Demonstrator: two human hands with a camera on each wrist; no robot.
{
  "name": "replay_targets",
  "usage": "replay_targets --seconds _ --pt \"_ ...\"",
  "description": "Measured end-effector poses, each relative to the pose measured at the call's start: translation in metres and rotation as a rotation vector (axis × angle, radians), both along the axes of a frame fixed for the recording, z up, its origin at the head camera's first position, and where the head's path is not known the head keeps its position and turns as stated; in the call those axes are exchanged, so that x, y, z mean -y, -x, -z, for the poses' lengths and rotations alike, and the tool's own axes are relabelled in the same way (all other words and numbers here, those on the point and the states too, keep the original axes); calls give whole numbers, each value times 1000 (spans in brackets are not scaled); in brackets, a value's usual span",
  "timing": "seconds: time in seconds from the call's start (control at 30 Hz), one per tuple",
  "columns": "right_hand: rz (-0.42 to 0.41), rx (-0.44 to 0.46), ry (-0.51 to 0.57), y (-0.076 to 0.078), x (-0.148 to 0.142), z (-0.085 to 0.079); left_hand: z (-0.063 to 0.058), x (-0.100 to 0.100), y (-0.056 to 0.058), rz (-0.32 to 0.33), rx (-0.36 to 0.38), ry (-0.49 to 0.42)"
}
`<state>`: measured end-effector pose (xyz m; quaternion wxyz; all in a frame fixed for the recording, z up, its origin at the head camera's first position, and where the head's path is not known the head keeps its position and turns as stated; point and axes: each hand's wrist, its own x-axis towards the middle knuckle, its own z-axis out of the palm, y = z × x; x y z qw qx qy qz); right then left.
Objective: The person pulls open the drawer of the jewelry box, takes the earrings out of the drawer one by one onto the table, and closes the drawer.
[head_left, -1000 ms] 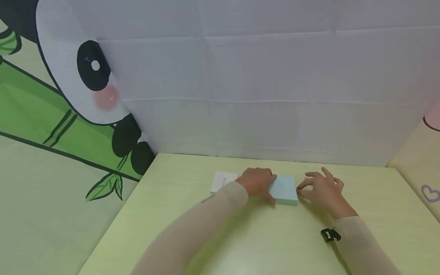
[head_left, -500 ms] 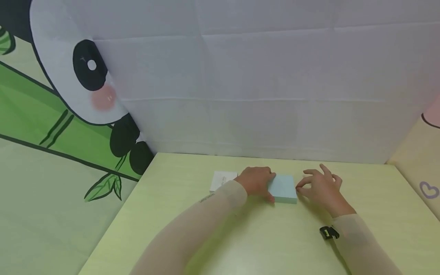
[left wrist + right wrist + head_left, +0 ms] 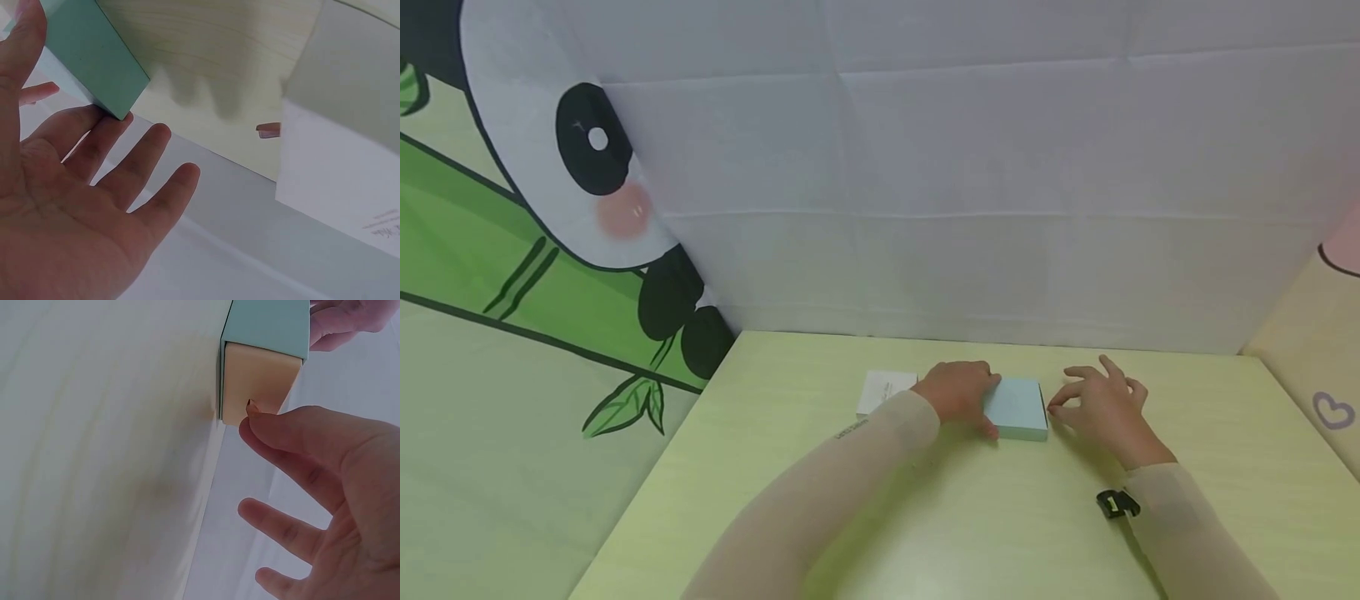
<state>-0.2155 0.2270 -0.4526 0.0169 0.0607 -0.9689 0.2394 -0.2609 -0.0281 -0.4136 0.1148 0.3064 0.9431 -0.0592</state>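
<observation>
A light teal sliding box (image 3: 1017, 408) lies on the table. My left hand (image 3: 955, 393) holds its left side, thumb at the near edge and fingers at the far edge. In the right wrist view, a peach inner drawer (image 3: 265, 372) sticks out slightly from the teal sleeve. With thumb and forefinger, my right hand (image 3: 1105, 412) pinches a small brown pull tab (image 3: 251, 406) on the drawer's end; its other fingers are spread. The drawer's contents are hidden.
A white box (image 3: 880, 387) with small print lies left of the teal one, partly behind my left wrist. A small brown tab (image 3: 269, 130) sticks out of its side. The pale wooden table (image 3: 925, 533) meets a white cloth backdrop (image 3: 962, 208).
A thin dark gap has appeared along the teal box's right edge. My right hand has moved very slightly right relative to the box. My left hand keeps its hold.
</observation>
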Motion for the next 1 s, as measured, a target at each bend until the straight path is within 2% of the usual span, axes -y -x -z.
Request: replay_targets --seconds 0.5,1.0 --pt "13 25 -12 0 -2 -3 -2 0 -2 -6 6 -15" --pt "15 20 -21 2 -6 2 -4 0 -5 -7 4 8"
